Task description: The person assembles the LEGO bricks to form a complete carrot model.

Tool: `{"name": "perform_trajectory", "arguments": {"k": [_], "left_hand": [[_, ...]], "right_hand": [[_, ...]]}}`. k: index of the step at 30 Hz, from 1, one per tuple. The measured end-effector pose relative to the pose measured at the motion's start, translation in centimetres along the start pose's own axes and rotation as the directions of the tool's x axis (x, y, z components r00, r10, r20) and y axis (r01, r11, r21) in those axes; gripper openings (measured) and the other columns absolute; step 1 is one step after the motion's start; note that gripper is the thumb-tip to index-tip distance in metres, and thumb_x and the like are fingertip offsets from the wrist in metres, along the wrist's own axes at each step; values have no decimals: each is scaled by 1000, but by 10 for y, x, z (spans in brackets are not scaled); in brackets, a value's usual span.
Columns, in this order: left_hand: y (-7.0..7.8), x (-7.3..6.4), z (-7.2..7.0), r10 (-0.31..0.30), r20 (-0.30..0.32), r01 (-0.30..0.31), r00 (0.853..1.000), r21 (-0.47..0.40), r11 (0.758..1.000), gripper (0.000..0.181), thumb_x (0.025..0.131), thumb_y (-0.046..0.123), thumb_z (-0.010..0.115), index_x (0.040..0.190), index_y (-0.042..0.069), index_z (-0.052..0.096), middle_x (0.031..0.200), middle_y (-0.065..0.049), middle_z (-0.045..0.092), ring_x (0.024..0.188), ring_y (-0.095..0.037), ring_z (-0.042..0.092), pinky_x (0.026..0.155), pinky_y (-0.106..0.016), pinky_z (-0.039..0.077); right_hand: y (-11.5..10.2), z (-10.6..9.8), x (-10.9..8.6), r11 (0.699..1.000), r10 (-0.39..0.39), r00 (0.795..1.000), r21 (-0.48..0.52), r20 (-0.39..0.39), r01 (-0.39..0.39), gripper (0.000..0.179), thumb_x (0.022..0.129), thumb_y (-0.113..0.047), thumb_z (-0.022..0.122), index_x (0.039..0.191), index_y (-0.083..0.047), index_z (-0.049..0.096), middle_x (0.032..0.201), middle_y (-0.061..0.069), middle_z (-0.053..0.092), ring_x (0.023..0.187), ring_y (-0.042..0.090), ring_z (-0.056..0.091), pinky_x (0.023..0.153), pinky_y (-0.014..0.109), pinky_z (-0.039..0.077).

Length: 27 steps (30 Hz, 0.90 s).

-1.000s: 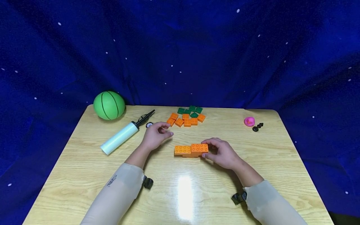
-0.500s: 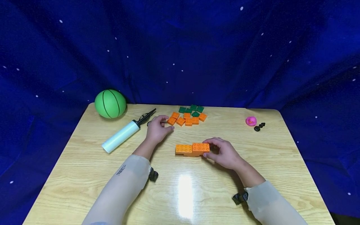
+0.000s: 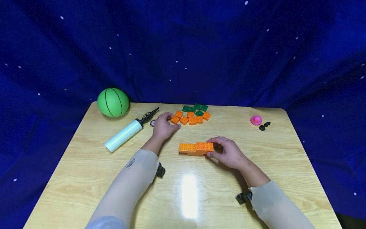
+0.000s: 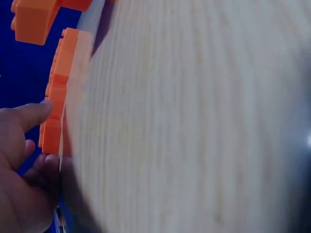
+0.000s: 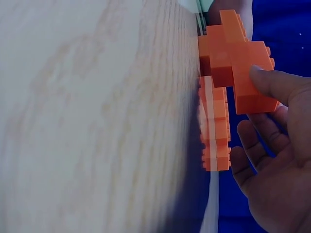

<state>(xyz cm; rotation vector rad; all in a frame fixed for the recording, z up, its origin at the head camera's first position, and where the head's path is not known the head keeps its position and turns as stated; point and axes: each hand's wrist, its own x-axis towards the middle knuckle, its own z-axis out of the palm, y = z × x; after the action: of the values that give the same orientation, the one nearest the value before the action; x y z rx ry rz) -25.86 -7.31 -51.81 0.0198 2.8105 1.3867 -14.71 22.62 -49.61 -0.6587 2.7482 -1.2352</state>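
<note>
My right hand pinches the right end of a joined block of orange toy building bricks, thumb in front and fingers behind. The right wrist view shows this brick block stepped, with narrower bricks under its upper row. My left hand reaches to the left edge of a group of loose orange bricks. Its thumb and fingers stand on two sides of the nearest orange brick. In the left wrist view the thumb overlaps the row of orange bricks; firm contact cannot be told.
Green bricks lie behind the orange ones. To the left are a hand pump with a black nozzle and a green ball. A pink rubber duck and a small black beaded piece lie at the right.
My left hand has moved forward and right, closer to the loose orange bricks. My right hand keeps its hold on the brick block in about the same place. The head view has tilted slightly.
</note>
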Motion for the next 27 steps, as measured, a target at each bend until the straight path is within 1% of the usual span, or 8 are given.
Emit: {"name": "perform_trajectory", "arguments": {"k": [6, 11, 15, 19, 27], "left_hand": [[7, 9, 2, 0, -23, 1, 1000, 58, 998, 59, 84, 33, 87, 134, 11, 64, 126, -9, 63, 115, -29, 58, 98, -46, 48], [10, 12, 3, -17, -32, 20, 999, 92, 996, 54, 85, 33, 85, 131, 12, 65, 121, -7, 63, 111, -28, 58, 97, -44, 48], [9, 12, 5, -19, -55, 25, 998, 111, 993, 46, 88, 31, 83, 128, 13, 67, 117, -7, 64, 107, -27, 60, 94, -43, 49], [9, 10, 6, -22, -67, 29, 997, 103, 994, 42, 90, 29, 82, 126, 12, 68, 116, -7, 66, 106, -27, 61, 94, -43, 50], [2, 1, 4, -17, -78, 25, 997, 95, 995, 38, 92, 27, 80, 125, 12, 71, 119, -9, 67, 109, -27, 63, 94, -43, 51]], "right_hand": [[-3, -4, 5, 1000, 6, 1000, -4, 1, -6, 41, 90, -19, 84, 129, -14, 70, 116, 0, 68, 91, 24, 57, 76, 38, 48], [-4, -4, 6, 1000, 11, 1000, -12, -3, -11, 40, 91, -19, 83, 128, -14, 70, 117, 0, 69, 92, 23, 57, 76, 37, 48], [-4, -3, 6, 1000, 13, 1000, -22, -6, -13, 41, 90, -19, 84, 128, -15, 70, 117, -1, 69, 91, 23, 57, 75, 34, 47], [-5, -1, 5, 999, 14, 1000, -30, -11, -15, 41, 89, -20, 85, 127, -15, 70, 119, 0, 69, 92, 23, 59, 76, 35, 48], [-7, 0, 2, 999, 42, 999, -19, 3, -42, 41, 90, -20, 84, 128, -14, 70, 123, 2, 69, 101, 24, 61, 83, 43, 50]]}}
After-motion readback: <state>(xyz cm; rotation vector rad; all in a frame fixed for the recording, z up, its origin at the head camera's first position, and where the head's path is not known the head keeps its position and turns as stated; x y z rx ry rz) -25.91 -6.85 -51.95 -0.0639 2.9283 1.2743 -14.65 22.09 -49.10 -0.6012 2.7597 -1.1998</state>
